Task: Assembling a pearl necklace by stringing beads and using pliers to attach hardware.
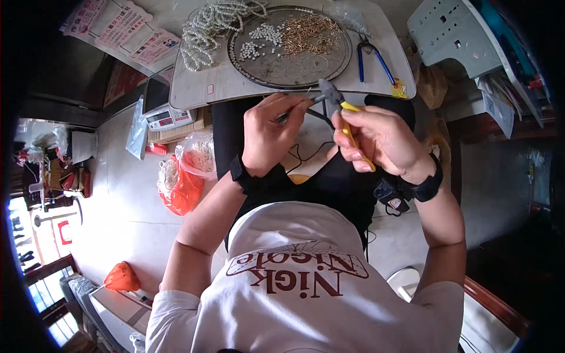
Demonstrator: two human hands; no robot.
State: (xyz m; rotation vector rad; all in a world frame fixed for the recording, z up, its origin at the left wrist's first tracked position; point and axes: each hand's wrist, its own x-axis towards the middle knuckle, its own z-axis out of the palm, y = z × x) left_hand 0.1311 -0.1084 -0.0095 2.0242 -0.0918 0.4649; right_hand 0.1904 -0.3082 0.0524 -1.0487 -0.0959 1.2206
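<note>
My right hand (pixel 379 141) is closed round yellow-handled pliers (pixel 331 92), whose metal head is at the edge of the table (pixel 200 88). My left hand (pixel 273 132) is beside it, fingertips pinched near the plier jaws on something thin and small that I cannot make out. Beyond the hands, a round metal tray (pixel 253 73) holds white beads (pixel 265 34) and gold-coloured pieces (pixel 309 32). Blue-handled pliers (pixel 382 62) lie right of the tray. Strands of pearl-like beads (pixel 200 41) are heaped at the tray's left.
A digital scale (pixel 168 119) sits on cardboard below the table's left side, near plastic bags of beads (pixel 182 176). An orange bag (pixel 122 276) is at the lower left. A grey metal panel (pixel 447 53) stands at the right. Dark cords hang beneath the table.
</note>
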